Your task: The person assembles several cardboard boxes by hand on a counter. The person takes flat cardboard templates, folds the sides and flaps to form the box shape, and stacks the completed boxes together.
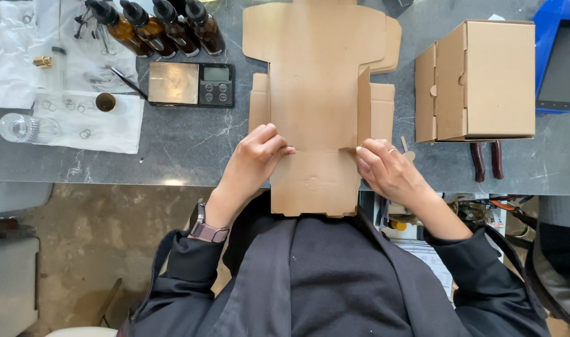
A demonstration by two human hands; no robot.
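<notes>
We note the flat cardboard box blank (313,106) lying on the grey surface (191,156) at 12 o'clock from us, left hand (255,159) and right hand (384,168) each pinching its lower fold line, assembled box (484,78) at 2 o'clock.

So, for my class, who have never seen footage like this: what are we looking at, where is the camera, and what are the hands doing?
There is one picture, taken by a camera worn on a person's head, looking straight down. No machine is involved, only two bare hands. The left hand and right hand each grip a side of a flat brown cardboard box blank, whose right flap stands up. It lies on a grey marble-patterned table. To the right stands a finished brown cardboard box. At upper left stand four amber glass dropper bottles, beside a small digital scale.
</notes>
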